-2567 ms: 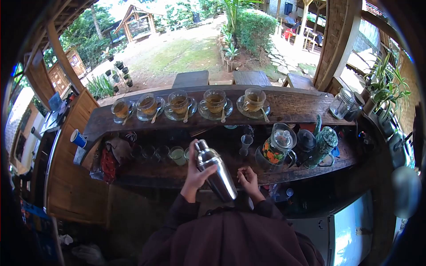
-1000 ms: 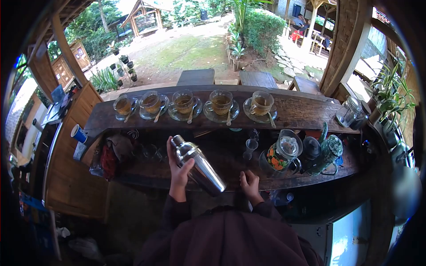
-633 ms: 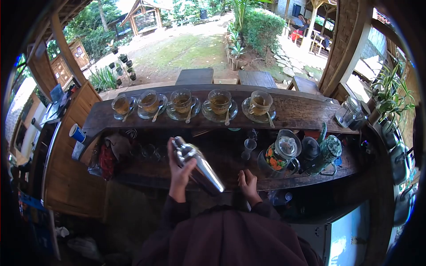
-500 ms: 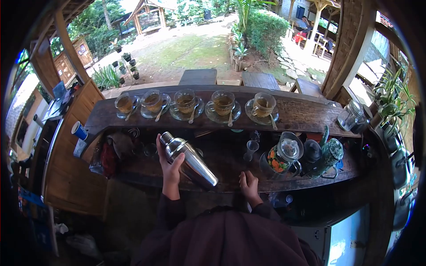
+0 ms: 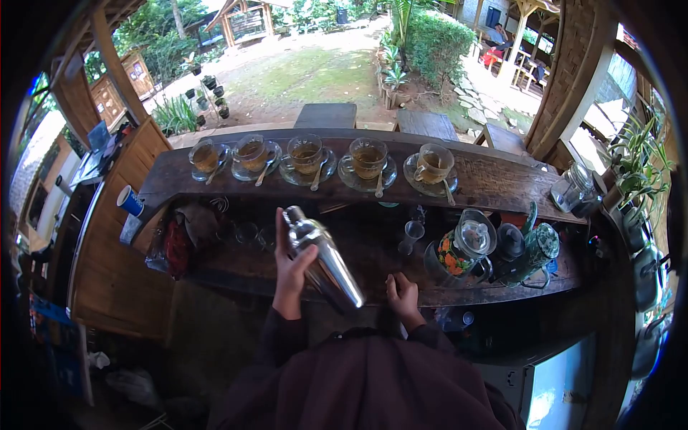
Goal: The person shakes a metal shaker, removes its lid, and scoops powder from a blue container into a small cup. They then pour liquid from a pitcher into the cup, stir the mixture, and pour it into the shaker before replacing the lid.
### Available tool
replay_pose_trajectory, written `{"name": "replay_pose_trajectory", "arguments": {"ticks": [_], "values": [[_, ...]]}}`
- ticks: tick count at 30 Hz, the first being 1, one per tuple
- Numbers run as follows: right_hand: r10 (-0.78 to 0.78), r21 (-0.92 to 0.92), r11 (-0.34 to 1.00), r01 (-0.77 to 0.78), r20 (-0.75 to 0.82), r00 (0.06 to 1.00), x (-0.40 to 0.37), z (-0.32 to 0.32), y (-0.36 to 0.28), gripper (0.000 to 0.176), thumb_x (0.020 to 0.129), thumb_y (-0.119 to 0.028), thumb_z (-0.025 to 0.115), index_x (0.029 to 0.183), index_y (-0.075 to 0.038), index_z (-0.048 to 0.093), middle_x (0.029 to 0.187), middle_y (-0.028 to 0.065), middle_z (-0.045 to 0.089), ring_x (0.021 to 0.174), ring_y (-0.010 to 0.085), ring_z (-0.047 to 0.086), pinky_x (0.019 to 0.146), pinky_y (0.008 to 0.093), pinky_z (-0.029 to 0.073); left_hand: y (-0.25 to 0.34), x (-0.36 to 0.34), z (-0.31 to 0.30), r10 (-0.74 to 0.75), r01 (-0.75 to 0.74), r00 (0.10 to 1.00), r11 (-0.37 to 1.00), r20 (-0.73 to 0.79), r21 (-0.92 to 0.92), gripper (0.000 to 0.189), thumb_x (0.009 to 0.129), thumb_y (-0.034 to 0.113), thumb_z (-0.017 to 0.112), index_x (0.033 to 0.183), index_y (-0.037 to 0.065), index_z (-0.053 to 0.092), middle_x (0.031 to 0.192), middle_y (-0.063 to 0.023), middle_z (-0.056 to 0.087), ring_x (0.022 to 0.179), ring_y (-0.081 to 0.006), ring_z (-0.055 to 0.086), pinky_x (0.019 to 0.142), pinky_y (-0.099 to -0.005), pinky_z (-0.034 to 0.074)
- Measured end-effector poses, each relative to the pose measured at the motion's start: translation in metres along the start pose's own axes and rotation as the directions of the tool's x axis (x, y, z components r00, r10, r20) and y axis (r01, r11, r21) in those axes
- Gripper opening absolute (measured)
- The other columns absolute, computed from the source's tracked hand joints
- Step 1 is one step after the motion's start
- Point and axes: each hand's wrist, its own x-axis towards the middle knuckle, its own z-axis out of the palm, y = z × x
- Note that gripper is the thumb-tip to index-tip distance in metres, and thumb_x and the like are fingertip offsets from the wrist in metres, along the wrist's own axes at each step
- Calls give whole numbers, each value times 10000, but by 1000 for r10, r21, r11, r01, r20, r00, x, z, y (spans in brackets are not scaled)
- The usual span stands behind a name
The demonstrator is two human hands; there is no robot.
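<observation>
My left hand [image 5: 291, 276] grips a shiny metal cocktail shaker [image 5: 330, 261], thumb across its side and fingers behind. The shaker leans, its capped narrow end up and left, its other end down and right. My right hand [image 5: 403, 292] rests by the counter's near edge with fingers curled in; I see nothing in it. Beyond that hand stands a small hourglass-shaped clear cup [image 5: 411, 235]. To its right is a glass pitcher [image 5: 462, 247] with an orange flower pattern, beside a green speckled enamel pot [image 5: 537, 247].
Several glass cups of amber drink, including one glass cup [image 5: 368, 158], stand on saucers with spoons along the raised wooden ledge [image 5: 494, 175]. A glass jar [image 5: 573, 188] sits at its right end. A blue paper cup [image 5: 130, 200] is at left. A person [image 5: 497, 39] sits far off.
The shaker and my left hand have shifted slightly right, and the shaker is tilted a little more steeply. My right hand stays almost in place. The view has turned slightly.
</observation>
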Motion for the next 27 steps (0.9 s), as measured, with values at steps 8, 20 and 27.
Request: {"name": "replay_pose_trajectory", "arguments": {"ticks": [8, 20, 27], "values": [[-1, 40, 999, 3, -47, 999, 0, 0, -2, 223, 868, -156, 576, 696, -19, 536, 537, 168, 522, 475, 328, 557, 446, 377, 400, -34, -11, 17, -57, 58, 992, 998, 117, -6, 1003, 703, 65, 698, 1485, 136, 75, 1119, -97, 555, 980, -175, 577, 878, -327, 466], [-13, 84, 996, 18, -57, 998, 0, 3, 2, 226, 864, -152, 580, 686, -20, 539, 508, 147, 517, 440, 309, 548, 423, 368, 389, -35, -25, 20, -160, 137, 971, 981, 178, 135, 1029, 684, 39, 705, 1487, 141, 69, 1151, -79, 526, 996, -165, 556, 884, -325, 456], [-22, 44, 999, 23, -27, 999, 0, -2, -4, 220, 876, -149, 572, 707, -8, 558, 531, 127, 539, 466, 216, 550, 447, 327, 395, -8, -6, 10, -77, 78, 990, 997, 114, -6, 1007, 697, 39, 695, 1481, 128, 70, 1071, -104, 561, 944, -193, 595, 839, -346, 492]]}}
